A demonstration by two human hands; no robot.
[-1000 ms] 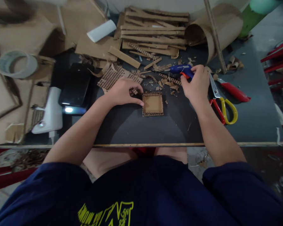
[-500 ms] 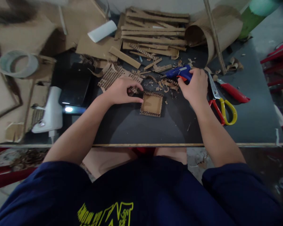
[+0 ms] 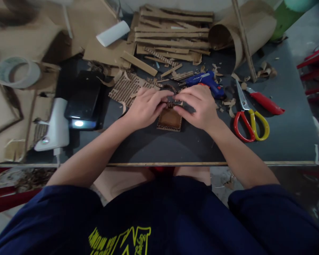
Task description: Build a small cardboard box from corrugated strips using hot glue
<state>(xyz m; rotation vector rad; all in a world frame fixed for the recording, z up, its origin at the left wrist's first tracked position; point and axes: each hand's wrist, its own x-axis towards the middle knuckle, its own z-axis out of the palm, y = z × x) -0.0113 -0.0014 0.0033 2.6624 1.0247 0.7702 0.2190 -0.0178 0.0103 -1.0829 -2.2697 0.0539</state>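
A small square cardboard tray (image 3: 170, 119) with corrugated edges lies on the dark table in front of me. My left hand (image 3: 148, 106) is closed at its far left corner, thumb and fingers pinching the far wall. From the other side, my right hand (image 3: 198, 106) pinches the same far wall near the right corner. The fingertips of both hands almost meet and cover much of that wall. Just beyond my right hand lies a blue glue gun (image 3: 205, 81), not held. A sheet of exposed corrugated cardboard (image 3: 127, 90) sits beyond my left hand.
Scissors (image 3: 246, 113) with red and yellow handles and a red-handled tool (image 3: 266, 102) lie at right. Cardboard strips (image 3: 172, 35) are stacked at the back, beside a rolled cardboard sheet (image 3: 244, 32). At left are a tape roll (image 3: 18, 73), a black box (image 3: 83, 95) and a white device (image 3: 54, 124).
My right hand has let go of the glue gun and moved left to the tray. My left hand has shifted from the tray's left side to its far wall.
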